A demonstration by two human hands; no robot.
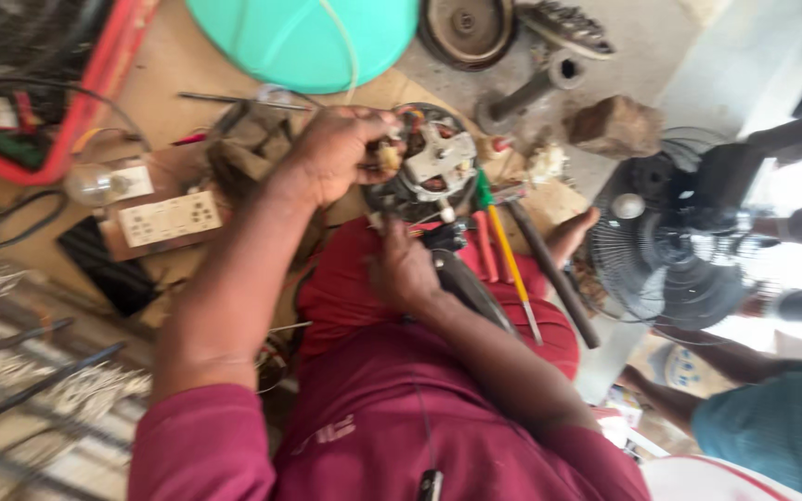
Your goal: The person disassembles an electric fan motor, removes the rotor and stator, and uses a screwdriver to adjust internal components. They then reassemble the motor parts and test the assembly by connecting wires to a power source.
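Both your hands are on a small electric motor held over your lap.

Your left hand (336,153) is curled around the upper left side of the motor (424,167), fingers clenched on its housing near the coloured wires. Your right hand (403,271) sits just below the motor, fingers closed at its lower edge; the blur hides whether they pinch a tool or the motor itself, so you cannot tell. The motor hangs above your red-clad knee, tilted, its pale bracket facing up. Just to its right lie a green-handled screwdriver (503,241) and a dark rod (554,274). On the floor to the left rests a white socket board (169,218); a teal tub (303,37) stands beyond, and a black fan (666,250) stands at your right.
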